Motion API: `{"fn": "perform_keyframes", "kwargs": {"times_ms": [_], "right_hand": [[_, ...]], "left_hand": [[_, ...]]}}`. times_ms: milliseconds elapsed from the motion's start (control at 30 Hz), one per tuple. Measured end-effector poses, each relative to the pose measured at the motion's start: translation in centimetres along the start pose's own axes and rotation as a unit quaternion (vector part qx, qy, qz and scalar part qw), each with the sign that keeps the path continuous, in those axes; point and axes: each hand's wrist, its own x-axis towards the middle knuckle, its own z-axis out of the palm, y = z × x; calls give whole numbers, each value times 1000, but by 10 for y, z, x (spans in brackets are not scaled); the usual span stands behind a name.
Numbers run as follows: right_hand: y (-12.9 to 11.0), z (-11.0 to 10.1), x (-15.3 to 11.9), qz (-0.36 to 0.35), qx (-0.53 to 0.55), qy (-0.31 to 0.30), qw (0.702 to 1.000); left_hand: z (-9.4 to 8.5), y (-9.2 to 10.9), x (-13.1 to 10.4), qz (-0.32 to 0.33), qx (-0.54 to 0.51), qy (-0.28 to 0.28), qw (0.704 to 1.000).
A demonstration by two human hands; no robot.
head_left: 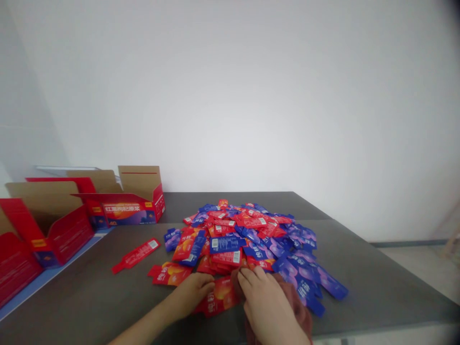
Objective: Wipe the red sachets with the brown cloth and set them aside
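Note:
My left hand (190,292) is closed on a red pouch (224,294) with an orange fruit print, lying near the front of the table. My right hand (264,299) grips a reddish-brown cloth (294,299), whose bunched edge presses against the right end of that pouch. Part of the cloth is hidden under the right hand. Just beyond both hands spreads a heap of flat spouted pouches, such as a blue one (227,243) and a red one (254,222). A red pouch (168,274) lies just left of the heap.
A single red pouch (138,255) lies apart on the dark table (118,292). Open red cardboard boxes with raised flaps, including one with white lettering (129,211) and a nearer one (70,235), stand along the left. A white wall (230,96) rises behind the table.

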Motion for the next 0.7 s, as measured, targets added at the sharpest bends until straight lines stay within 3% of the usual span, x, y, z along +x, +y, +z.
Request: {"fn": "perform_keyframes", "kwargs": {"times_ms": [100, 200, 300, 400, 567, 700], "right_hand": [[-21, 4, 4, -52, 8, -56, 997], [-31, 12, 5, -62, -2, -107, 992], [-33, 15, 5, -59, -4, -105, 993], [-39, 16, 8, -66, -17, -106, 992], [-62, 20, 16, -111, -38, -103, 988], [-54, 22, 12, -183, -18, -83, 979]], "left_hand": [[-1, -5, 9, 6, -10, -6, 1000], [-4, -5, -6, 7, -3, 56, 998], [-3, -5, -32, 20, 16, 91, 995], [4, -9, -52, 43, 34, 83, 995], [16, -26, -53, 62, 48, 86, 993], [20, -39, -49, 84, 90, 80, 989]]}}
